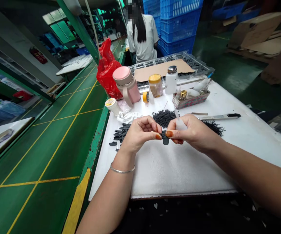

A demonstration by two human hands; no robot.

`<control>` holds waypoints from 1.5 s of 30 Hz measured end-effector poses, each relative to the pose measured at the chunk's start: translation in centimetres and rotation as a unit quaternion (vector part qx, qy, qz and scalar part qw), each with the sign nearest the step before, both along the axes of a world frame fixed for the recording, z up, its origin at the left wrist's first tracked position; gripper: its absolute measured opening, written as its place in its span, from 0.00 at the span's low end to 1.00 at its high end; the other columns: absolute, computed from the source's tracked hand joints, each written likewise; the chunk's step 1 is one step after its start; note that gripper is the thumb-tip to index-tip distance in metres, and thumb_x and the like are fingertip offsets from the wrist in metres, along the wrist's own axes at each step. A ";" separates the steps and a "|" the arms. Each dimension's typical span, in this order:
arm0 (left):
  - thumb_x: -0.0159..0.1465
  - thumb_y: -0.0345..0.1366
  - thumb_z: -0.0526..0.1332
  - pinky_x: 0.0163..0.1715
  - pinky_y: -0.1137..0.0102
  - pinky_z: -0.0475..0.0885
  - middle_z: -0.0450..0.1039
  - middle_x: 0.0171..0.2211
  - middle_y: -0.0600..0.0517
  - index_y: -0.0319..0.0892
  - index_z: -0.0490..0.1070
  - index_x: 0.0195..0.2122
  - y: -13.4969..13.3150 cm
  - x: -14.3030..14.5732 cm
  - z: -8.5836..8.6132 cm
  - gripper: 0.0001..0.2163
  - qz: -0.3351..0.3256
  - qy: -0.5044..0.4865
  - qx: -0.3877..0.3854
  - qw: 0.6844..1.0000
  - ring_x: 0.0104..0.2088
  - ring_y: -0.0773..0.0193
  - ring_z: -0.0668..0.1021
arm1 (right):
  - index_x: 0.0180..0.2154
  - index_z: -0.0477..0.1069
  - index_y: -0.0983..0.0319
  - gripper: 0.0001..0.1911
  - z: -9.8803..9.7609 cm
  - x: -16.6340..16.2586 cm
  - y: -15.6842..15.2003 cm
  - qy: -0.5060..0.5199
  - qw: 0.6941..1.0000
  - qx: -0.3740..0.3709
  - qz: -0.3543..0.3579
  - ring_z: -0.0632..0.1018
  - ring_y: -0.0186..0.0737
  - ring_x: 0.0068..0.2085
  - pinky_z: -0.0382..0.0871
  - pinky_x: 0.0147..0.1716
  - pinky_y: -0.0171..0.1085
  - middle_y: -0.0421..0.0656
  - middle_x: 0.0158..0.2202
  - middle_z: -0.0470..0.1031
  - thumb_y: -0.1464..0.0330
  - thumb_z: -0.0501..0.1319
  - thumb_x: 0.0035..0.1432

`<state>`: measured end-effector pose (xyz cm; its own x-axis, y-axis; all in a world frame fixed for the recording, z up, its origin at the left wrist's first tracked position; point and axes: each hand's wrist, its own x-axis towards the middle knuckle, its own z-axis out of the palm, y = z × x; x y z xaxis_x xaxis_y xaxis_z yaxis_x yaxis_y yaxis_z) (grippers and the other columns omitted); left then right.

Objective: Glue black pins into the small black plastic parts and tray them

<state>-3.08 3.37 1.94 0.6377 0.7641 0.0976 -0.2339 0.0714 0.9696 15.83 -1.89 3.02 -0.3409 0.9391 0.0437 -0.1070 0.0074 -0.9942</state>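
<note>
Factory assembly floor, green conveyor belt, stacked blue crates, seated worker, small black parts on white counter

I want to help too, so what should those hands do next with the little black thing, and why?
I'd guess the left hand could lay the small black piece on the heap of black pieces. The left hand and right hand are both pinching the piece, and that heap lies close beside the left hand on the white table.
</note>
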 end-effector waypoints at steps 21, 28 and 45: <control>0.51 0.29 0.70 0.22 0.77 0.74 0.76 0.24 0.51 0.37 0.74 0.33 -2.1 0.8 1.8 0.09 0.175 0.029 0.063 0.982 0.23 0.66 0.77 | 0.26 0.75 0.63 0.06 0.2 -0.9 -0.9 -0.169 0.958 0.175 -0.154 0.71 0.31 0.25 0.62 0.24 0.29 0.38 0.22 0.73 0.73 0.62 0.55; 0.51 0.32 0.71 0.22 0.74 0.74 0.76 0.24 0.50 0.37 0.73 0.34 -2.2 0.7 1.8 0.11 0.162 0.042 0.075 0.983 0.23 0.64 0.77 | 0.25 0.74 0.64 0.07 0.3 -1.2 -0.9 -0.128 0.971 0.135 -0.153 0.70 0.32 0.24 0.63 0.24 0.31 0.39 0.21 0.72 0.70 0.64 0.54; 0.52 0.30 0.70 0.25 0.75 0.75 0.76 0.26 0.52 0.40 0.77 0.33 -2.8 1.1 1.2 0.07 0.236 0.056 0.134 0.961 0.25 0.66 0.77 | 0.25 0.73 0.64 0.15 -0.3 -1.0 -0.3 -0.106 0.975 0.121 -0.152 0.69 0.33 0.24 0.62 0.24 0.32 0.40 0.21 0.71 0.59 0.66 0.53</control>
<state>-1.95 0.60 3.14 0.2446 0.9276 0.2825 -0.0713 -0.2734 0.9593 14.81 -2.18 2.76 -0.0730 0.9691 0.2357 0.1455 0.2442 -0.9588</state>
